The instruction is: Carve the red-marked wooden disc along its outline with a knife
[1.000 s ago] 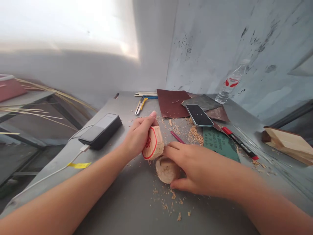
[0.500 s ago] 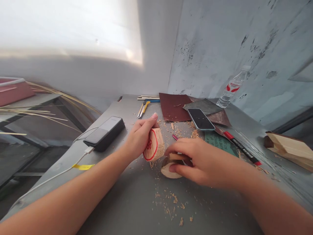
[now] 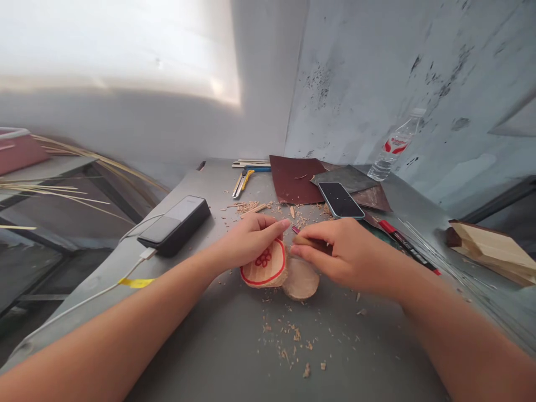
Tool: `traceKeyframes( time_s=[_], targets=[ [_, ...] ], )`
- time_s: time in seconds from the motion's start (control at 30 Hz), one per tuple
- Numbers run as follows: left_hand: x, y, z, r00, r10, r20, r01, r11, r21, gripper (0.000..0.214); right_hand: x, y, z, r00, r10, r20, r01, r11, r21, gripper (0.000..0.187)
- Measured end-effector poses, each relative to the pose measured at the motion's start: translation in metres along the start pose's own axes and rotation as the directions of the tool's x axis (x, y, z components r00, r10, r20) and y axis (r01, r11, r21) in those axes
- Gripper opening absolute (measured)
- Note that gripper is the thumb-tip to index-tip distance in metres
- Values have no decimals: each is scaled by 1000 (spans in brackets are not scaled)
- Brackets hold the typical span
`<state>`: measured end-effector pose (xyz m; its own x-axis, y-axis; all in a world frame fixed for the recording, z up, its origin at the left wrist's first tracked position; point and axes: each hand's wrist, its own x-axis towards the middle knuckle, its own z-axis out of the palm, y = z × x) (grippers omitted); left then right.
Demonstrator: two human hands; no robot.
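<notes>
Two round wooden pieces lie touching near the middle of the grey metal table [image 3: 226,352]: a red-ringed block [image 3: 264,268] with a red pattern and a plain disc [image 3: 301,281]. The left hand [image 3: 247,241] arches over the red-ringed block, fingers clamped on its top edge. The right hand [image 3: 347,252] pinches one brown stick tool [image 3: 312,242]. Pale shavings [image 3: 293,335] scatter toward the near edge. One black power bank [image 3: 173,223] sits by the left edge, and one phone [image 3: 340,199] lies toward the far right.

The grey table [image 3: 201,335] carries a red-ringed disc [image 3: 264,267] just beside a plain disc [image 3: 302,282] near its middle, with shavings [image 3: 293,335] scattered around them. A power bank [image 3: 176,224] lies left, a knife [image 3: 242,183] and sandpaper [image 3: 293,180] at the back, a marker [image 3: 408,247] right, and a bottle [image 3: 393,146] stands far right.
</notes>
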<state>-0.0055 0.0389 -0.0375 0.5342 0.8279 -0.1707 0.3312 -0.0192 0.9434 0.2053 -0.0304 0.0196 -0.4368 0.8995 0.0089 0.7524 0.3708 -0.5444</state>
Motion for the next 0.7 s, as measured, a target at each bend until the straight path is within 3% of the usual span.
traceKeyframes(
  time_s=[0.13,0.33,0.5,0.7],
  targets=[
    [2,-4,0,1000,8,-18,-8,1000,12,49,-2,-8,-7,982,-23,-186,52,987,150,47],
    [4,-6,0,1000,11,-21,-11,1000,-4,41,-3,-11,-13,954,-5,-300,105,942,319,43],
    [1,-4,0,998,57,-14,-57,997,45,32,-5,-9,-13,961,-16,-275,125,915,383,41],
    [-3,-2,3,988,150,-31,-148,987,55,27,-7,-9,-11,977,-41,-208,123,910,397,25]
  ],
)
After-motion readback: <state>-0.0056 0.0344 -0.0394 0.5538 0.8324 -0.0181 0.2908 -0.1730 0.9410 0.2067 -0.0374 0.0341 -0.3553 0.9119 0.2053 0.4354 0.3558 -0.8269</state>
